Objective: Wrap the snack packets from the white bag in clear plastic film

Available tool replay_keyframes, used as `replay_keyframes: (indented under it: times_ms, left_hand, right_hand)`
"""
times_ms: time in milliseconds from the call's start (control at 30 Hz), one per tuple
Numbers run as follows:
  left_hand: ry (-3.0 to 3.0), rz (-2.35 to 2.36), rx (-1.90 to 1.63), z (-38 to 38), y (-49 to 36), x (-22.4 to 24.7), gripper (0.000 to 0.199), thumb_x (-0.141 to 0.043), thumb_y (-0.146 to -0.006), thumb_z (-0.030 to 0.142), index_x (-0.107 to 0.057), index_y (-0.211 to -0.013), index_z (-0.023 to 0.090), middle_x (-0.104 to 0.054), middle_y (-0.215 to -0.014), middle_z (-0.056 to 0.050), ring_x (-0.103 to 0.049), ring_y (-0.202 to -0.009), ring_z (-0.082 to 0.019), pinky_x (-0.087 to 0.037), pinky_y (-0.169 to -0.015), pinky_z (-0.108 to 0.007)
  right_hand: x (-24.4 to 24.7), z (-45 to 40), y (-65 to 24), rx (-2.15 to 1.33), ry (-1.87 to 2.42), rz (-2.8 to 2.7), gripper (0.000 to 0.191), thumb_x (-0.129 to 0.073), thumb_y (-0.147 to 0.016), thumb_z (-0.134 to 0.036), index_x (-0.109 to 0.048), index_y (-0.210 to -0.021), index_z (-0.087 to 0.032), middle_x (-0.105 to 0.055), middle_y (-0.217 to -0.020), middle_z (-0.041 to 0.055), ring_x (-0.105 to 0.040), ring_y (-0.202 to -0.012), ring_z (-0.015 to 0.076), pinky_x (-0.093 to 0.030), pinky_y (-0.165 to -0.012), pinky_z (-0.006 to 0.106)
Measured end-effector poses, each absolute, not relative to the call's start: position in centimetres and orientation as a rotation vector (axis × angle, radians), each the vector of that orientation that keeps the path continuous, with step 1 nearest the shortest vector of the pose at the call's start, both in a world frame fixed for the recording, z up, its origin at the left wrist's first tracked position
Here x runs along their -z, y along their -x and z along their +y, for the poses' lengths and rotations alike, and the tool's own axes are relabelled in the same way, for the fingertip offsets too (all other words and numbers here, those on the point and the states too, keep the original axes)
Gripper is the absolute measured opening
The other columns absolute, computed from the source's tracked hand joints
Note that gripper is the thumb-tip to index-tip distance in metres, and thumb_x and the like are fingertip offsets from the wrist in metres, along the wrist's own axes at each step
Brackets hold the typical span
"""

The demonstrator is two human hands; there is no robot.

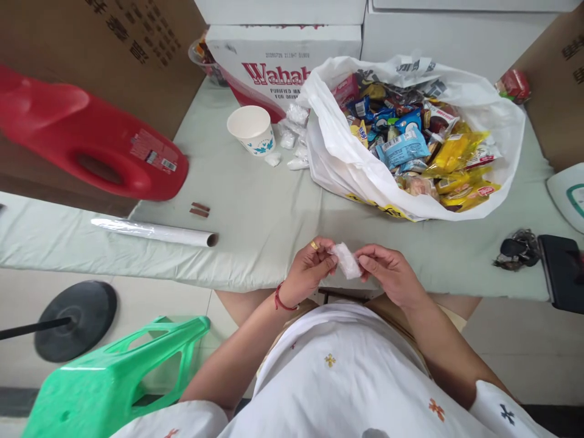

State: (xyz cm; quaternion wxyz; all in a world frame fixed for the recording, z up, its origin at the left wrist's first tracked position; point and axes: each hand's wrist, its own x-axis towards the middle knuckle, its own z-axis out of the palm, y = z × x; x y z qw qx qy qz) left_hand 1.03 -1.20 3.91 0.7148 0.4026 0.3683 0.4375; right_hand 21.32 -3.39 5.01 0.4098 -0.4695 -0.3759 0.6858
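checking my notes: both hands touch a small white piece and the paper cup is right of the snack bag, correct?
Not quite: the head view shows the paper cup left of the snack bag. Left hand and right hand do touch the small white piece.

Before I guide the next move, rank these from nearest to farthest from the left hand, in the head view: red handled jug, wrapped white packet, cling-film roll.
From the left hand:
1. Wrapped white packet: at its fingertips, toward the right.
2. Cling-film roll: off to the left.
3. Red handled jug: left, beyond the roll.
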Motion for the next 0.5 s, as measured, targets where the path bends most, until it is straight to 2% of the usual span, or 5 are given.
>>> replay_keyframes:
  times_ms: [67,133,233,333,500]
  left_hand:
    - [-0.861,0.822,-0.978,-1.2,-1.1,-3.8,0.031,-0.085,-0.084,0.037,-0.062,-0.094,0.020,-0.068,-0.088,0.000,-0.060,-0.067,-0.009,-0.045,-0.054,-0.019]
    - [-0.759,0.838,-1.008,-1.4,-1.4,-3.7,0.037,-0.086,-0.081,0.040,-0.060,-0.097,0.021,-0.070,-0.111,-0.004,-0.066,-0.083,-0.013,-0.055,-0.065,-0.023]
    - [-0.585,0.876,-1.001,-1.7,-2.5,-3.8,0.055,-0.086,-0.078,0.053,-0.057,-0.117,0.026,-0.064,-0.132,-0.008,-0.068,-0.106,-0.021,-0.062,-0.080,-0.035]
    - [-0.566,0.923,-0.936,-1.9,-3.8,-3.9,0.076,-0.095,-0.070,0.048,-0.055,-0.130,0.025,-0.067,-0.124,-0.008,-0.068,-0.102,-0.020,-0.060,-0.080,-0.032]
    - [-0.451,0.894,-0.896,-1.2,-4.6,-3.7,0.059,-0.101,-0.060,0.035,-0.060,-0.100,0.018,-0.071,-0.091,0.000,-0.066,-0.078,-0.012,-0.054,-0.070,-0.025]
  right_hand:
    - [-4.7,-3.6,-21.7,-1.672,1.212,-0.978,0.034,-0.083,-0.084,-0.055,-0.078,-0.089,-0.021,-0.065,-0.074,0.0010,-0.056,-0.066,0.0127,-0.050,-0.058,0.025]
    - [-4.6,-3.9,-22.0,-1.529,1.274,-1.036,0.032,-0.077,-0.089,-0.054,-0.076,-0.090,-0.022,-0.065,-0.078,0.0008,-0.054,-0.066,0.0121,-0.047,-0.059,0.025]
    - [-4.9,-4.1,-22.3,-1.257,1.330,-1.287,0.026,-0.067,-0.099,-0.047,-0.074,-0.093,-0.023,-0.064,-0.085,0.0016,-0.055,-0.072,0.0131,-0.047,-0.066,0.027]
    - [-5.1,-4.2,-22.2,-1.232,1.246,-1.454,0.022,-0.063,-0.103,-0.041,-0.072,-0.095,-0.023,-0.064,-0.089,0.0023,-0.058,-0.082,0.0148,-0.049,-0.078,0.029]
    - [-3.6,-4.1,-22.5,-1.411,1.168,-0.863,0.023,-0.070,-0.097,-0.049,-0.069,-0.095,-0.026,-0.065,-0.090,0.0007,-0.057,-0.076,0.0139,-0.051,-0.070,0.027]
